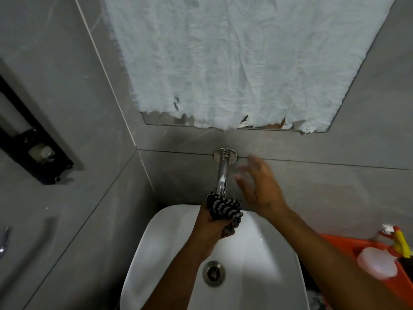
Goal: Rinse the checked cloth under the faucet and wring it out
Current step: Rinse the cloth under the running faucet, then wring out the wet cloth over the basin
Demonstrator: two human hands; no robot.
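I see my left hand point(214, 222) fisted around the bunched checked cloth point(224, 208), whose long axis runs up out of the fist toward the chrome faucet point(222, 175), the top end right at the spout and a short tail hanging below my fingers. My right hand point(259, 186) is empty, fingers spread and blurred, just right of the faucet and cloth, both hands above the white sink point(257, 253). I can read no writing anywhere.
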